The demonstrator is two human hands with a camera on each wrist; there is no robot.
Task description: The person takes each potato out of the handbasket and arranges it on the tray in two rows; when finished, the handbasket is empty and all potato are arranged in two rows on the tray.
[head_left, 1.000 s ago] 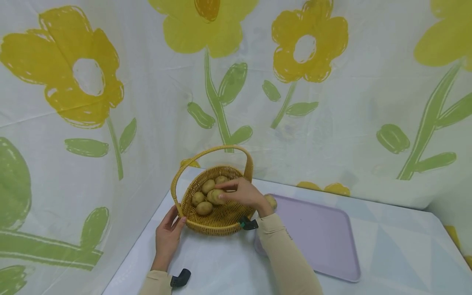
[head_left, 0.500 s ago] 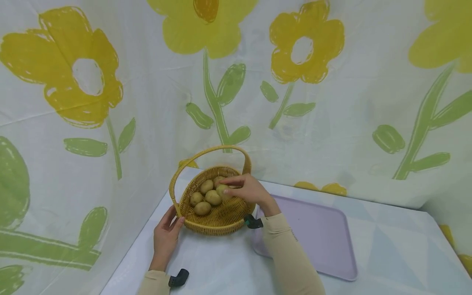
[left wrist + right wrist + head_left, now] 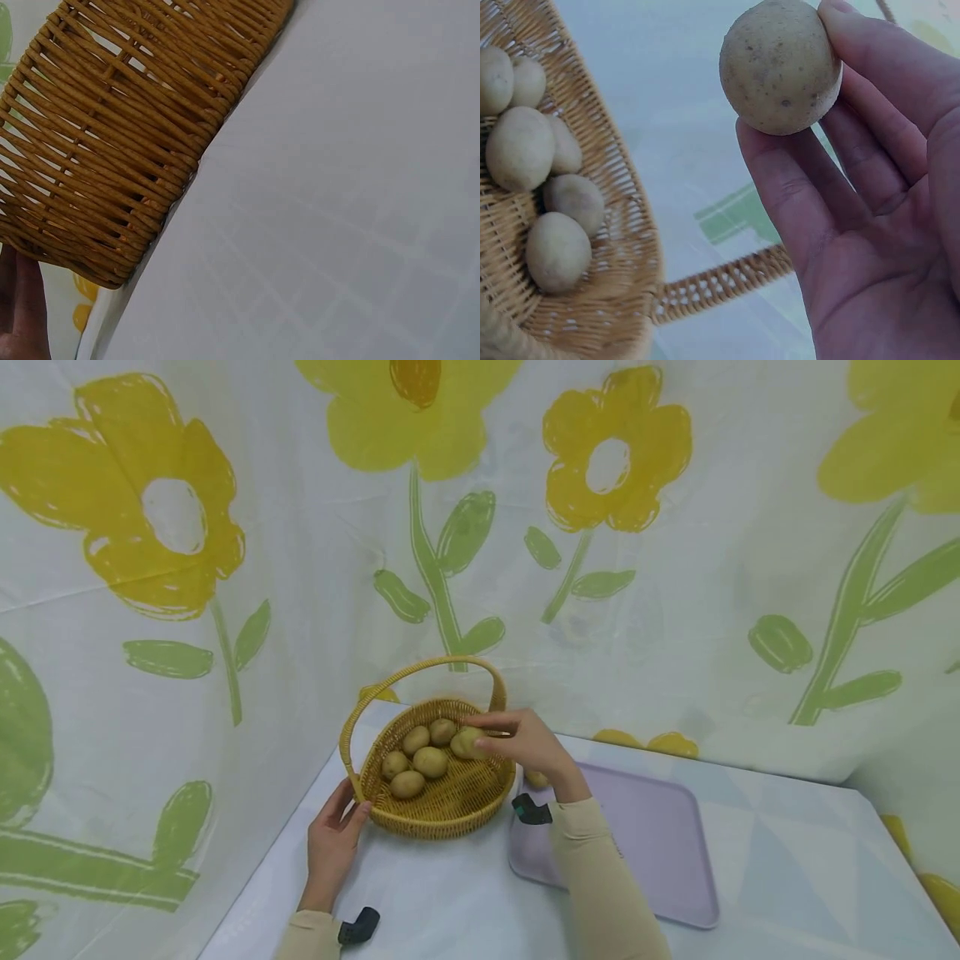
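A wicker basket (image 3: 431,828) with a tall arched handle stands on the table, several potatoes (image 3: 407,784) lying mostly in its left and back parts. My right hand (image 3: 534,745) pinches one potato (image 3: 780,67) between thumb and fingertips, over the basket's right side. In the right wrist view this potato is apart from those inside. At the left end of the basket, my left hand (image 3: 333,843) holds the rim near the handle's foot, thumb in front. The left wrist view shows fingers (image 3: 28,300) against the woven wall (image 3: 112,127); their tips are partly hidden.
A lilac tray (image 3: 660,852) lies right of the basket, partly under the right forearm. Another potato (image 3: 536,779) sits near the tray's back left corner, partly covered by the right wrist. A flower-printed curtain (image 3: 315,568) hangs behind and to the left of the table.
My right hand has moved rightward and slightly up from the basket's middle with the potato in its grip, uncovering potatoes behind it. The left hand stays on the basket.
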